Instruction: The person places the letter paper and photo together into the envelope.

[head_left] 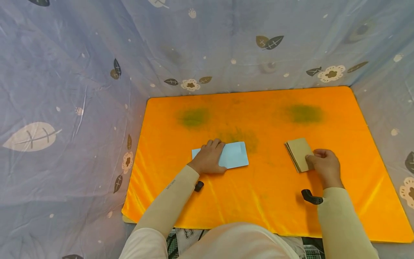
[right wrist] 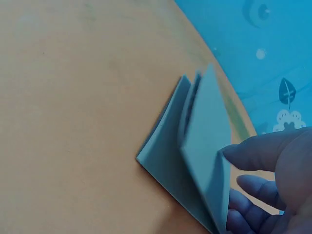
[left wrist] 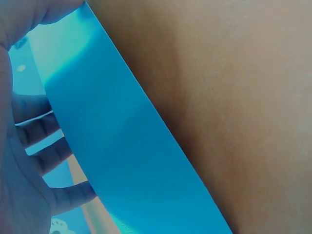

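Evidently, in the head view, the left hand spans the pale blue envelope from long edge to long edge, fingers over the far one and thumb at the near one, probably to steady both at once. Most of its bare length lies to the right of those fingers. Well apart, over the orange-covered desk, the right hand pinches the brown paper stack by its right side, which leaves the layered edge free, away from the fingers.

From the left wrist, thumb and fingers stand wide apart on opposite edges of the envelope, with gaps between the fingers; such a spread likely suits a thin, broad thing.

From the right wrist, the thumb presses the stack's outer face, the other fingers bent behind it. Its leaves part beyond the thumb, presumably because only one side is pinched; how many leaves the fingers hold, I cannot tell.
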A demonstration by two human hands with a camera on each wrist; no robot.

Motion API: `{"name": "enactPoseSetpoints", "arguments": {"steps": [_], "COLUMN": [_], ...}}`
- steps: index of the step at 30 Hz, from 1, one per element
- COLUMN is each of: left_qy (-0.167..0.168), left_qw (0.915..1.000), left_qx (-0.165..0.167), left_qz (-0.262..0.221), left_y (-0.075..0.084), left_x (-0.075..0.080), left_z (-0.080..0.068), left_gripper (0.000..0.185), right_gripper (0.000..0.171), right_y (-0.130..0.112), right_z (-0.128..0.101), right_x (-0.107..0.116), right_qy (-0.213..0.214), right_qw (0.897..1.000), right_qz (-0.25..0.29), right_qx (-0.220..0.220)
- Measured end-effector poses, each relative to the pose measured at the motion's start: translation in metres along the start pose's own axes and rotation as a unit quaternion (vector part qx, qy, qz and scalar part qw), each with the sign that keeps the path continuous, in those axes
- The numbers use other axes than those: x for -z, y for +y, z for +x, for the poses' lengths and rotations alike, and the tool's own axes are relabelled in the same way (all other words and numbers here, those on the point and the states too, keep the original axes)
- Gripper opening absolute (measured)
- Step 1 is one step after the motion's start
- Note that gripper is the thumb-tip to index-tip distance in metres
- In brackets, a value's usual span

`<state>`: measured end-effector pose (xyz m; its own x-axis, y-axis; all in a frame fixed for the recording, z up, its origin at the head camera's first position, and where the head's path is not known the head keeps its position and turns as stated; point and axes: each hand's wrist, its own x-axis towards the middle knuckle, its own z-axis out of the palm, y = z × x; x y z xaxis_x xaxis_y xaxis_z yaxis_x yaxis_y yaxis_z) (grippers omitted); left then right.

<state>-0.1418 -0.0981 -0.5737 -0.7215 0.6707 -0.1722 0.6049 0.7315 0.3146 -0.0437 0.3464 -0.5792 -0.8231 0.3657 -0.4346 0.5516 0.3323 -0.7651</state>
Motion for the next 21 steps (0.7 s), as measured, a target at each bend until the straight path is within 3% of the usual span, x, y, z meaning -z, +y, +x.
{"name": "enactPoseSetpoints", "arguments": {"steps": [8,16,21], "left_qy": [0.004,0.002,0.002], "left_qw": [1.0,0.9999,1.0], "left_qx": [-0.005,-0.002,-0.001], "left_qz": [-0.002,-0.013,-0.009], "left_y": [0.001,0.002,0.001], "left_x": [-0.001,0.0,0.0], "left_z": [-0.001,-0.002,-0.002], "left_gripper": [0.098,0.098,0.097], "right_gripper": [0.063,0.058,0.061], "right_y": [0.006,0.001,-0.001], "right_z": [0.003,-0.004,-0.009], "right_x": [-0.007,-0.01,-0.01], "right_qy": [-0.004,0.018,0.019], "right_qw": [0.999,0.999,0.999], "right_qz": [-0.052,-0.03,0.015], "right_qx": [0.009,0.021,0.02]}}
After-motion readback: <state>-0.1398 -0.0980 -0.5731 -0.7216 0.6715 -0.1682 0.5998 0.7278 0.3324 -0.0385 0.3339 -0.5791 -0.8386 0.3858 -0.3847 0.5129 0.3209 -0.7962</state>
